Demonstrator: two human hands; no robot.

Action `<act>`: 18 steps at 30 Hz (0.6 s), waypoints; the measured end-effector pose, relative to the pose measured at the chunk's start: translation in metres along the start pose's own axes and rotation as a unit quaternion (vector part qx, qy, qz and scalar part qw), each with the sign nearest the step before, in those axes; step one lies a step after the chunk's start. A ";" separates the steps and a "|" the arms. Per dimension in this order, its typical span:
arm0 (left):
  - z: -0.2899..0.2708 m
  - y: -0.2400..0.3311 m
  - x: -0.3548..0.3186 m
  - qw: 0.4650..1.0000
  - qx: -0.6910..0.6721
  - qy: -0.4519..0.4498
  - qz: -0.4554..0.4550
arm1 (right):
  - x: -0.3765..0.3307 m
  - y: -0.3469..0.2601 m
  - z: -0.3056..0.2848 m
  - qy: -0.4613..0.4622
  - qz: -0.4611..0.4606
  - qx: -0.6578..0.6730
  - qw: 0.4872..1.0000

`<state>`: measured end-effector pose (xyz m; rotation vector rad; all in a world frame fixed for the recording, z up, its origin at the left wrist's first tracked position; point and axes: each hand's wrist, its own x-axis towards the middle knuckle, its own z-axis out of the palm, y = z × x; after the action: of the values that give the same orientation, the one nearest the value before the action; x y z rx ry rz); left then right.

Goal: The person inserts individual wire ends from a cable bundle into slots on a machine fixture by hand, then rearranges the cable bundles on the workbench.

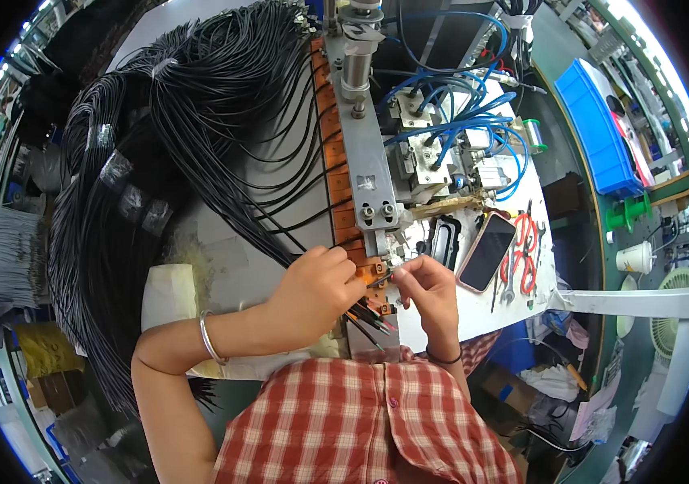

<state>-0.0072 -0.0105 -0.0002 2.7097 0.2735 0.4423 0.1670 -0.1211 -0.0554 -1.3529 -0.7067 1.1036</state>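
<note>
Head view. At frame centre, the left hand [318, 284] closes its fingers on a black cable [280, 250] at the lower end of an orange fixture strip [336, 173]. Just right of it, the right hand [429, 289] pinches the cable's tip, thumb and fingers together. Large bundles of black cables [159, 137] fill the upper left, several bearing pale tape labels [128, 202]. Right of centre lie one dark smartphone [486, 252] and red-handled pliers [524, 254]. One blue bin [599, 129] occupies the upper right; one white cup [633, 257] stands at the right edge.
</note>
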 end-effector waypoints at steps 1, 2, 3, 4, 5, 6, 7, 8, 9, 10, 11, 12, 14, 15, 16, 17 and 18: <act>-0.001 0.000 0.002 1.000 0.004 0.010 -0.003 | 0.001 0.001 0.000 0.000 0.000 -0.001 1.000; -0.003 0.001 0.002 1.000 0.003 0.011 -0.002 | 0.003 0.001 0.001 -0.008 0.021 0.018 1.000; -0.006 0.002 0.002 1.000 0.011 -0.004 -0.015 | 0.004 0.002 0.002 -0.016 0.042 0.038 0.998; -0.010 0.003 0.003 0.999 0.020 -0.018 -0.027 | 0.006 0.002 0.002 -0.024 0.063 0.058 0.996; -0.013 0.004 0.002 0.998 0.029 -0.032 -0.041 | 0.006 0.002 0.001 -0.024 0.063 0.057 0.996; -0.012 0.004 0.001 0.998 0.029 -0.032 -0.041 | 0.007 0.002 -0.001 -0.037 0.067 0.047 0.996; -0.008 0.002 0.000 0.998 0.026 -0.032 -0.039 | 0.008 0.002 -0.004 -0.050 0.071 0.036 0.996; -0.004 0.001 -0.002 0.999 0.023 -0.032 -0.036 | 0.008 0.002 -0.005 -0.063 0.074 0.025 0.995; -0.003 0.000 -0.003 0.999 0.021 -0.032 -0.034 | 0.008 0.002 -0.004 -0.064 0.075 0.025 0.995; -0.004 -0.001 -0.002 0.999 0.020 -0.033 -0.033 | 0.007 0.001 -0.004 -0.055 0.082 0.024 0.995; -0.009 -0.003 -0.001 0.998 0.036 -0.045 -0.035 | 0.006 0.001 -0.003 -0.046 0.090 0.024 0.995; -0.014 -0.006 -0.001 0.996 0.053 -0.057 -0.036 | 0.005 0.000 -0.003 -0.036 0.098 0.023 0.994; -0.018 -0.009 -0.002 0.995 0.069 -0.069 -0.036 | 0.001 -0.003 -0.001 -0.003 0.065 0.014 0.998; -0.020 -0.011 -0.003 0.993 0.082 -0.075 -0.038 | -0.001 -0.004 0.002 0.027 0.032 0.006 0.999; -0.021 -0.013 -0.004 0.991 0.095 -0.081 -0.040 | -0.002 -0.006 0.004 0.058 -0.002 -0.003 0.998; -0.022 -0.013 -0.004 0.989 0.107 -0.088 -0.042 | -0.002 -0.009 0.006 0.059 -0.003 -0.002 0.998; -0.021 -0.012 -0.004 0.989 0.108 -0.088 -0.041 | -0.003 -0.013 0.009 0.035 -0.008 0.009 0.999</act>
<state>-0.0194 0.0066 0.0128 2.9124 0.4021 0.1554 0.1607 -0.1188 -0.0406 -1.3625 -0.6546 1.0417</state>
